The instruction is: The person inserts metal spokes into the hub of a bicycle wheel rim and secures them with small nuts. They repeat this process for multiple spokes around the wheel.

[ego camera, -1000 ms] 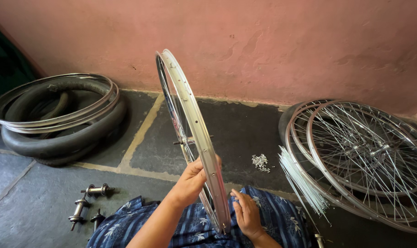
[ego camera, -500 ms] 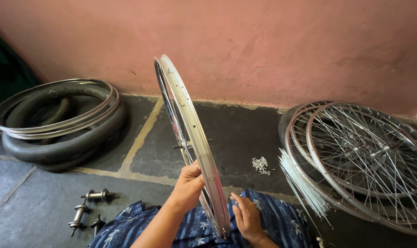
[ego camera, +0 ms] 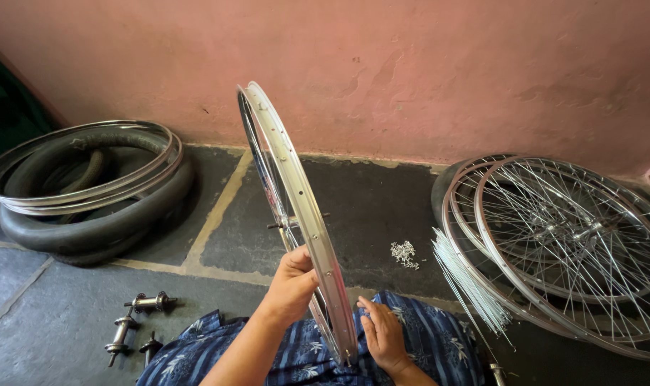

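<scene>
Rim (ego camera: 296, 193): you hold it upright on edge over your lap, its lower end resting against the blue cloth (ego camera: 439, 343); it leans slightly toward the wall (ego camera: 411, 64).
Left hand (ego camera: 293, 282): clenched on the rim's lower left side, thumb over the outer face.
Right hand (ego camera: 382, 332): fingers flat beside the rim's lowest part; you cannot tell whether it grips, since the rim hides the fingertips.
Hidden: the rim's bottom is cut off by your hands and the frame edge; a hub (ego camera: 289, 223) and a few spokes show only partly behind the metal band.
Hard to make out: the small pale heap of nipples (ego camera: 404, 253) on the floor (ego camera: 368, 207), too fine to count.
Left side: stacked tyres (ego camera: 89, 229) with loose rims on top, well apart from you; three hubs (ego camera: 135, 322) lie near your left knee.
Right side: spoked wheels (ego camera: 561, 243) stacked flat, cut off by the frame; a bundle of loose spokes (ego camera: 468, 279) lies against them, near your right knee.
Open room: bare floor ahead between the rim and the wall.
</scene>
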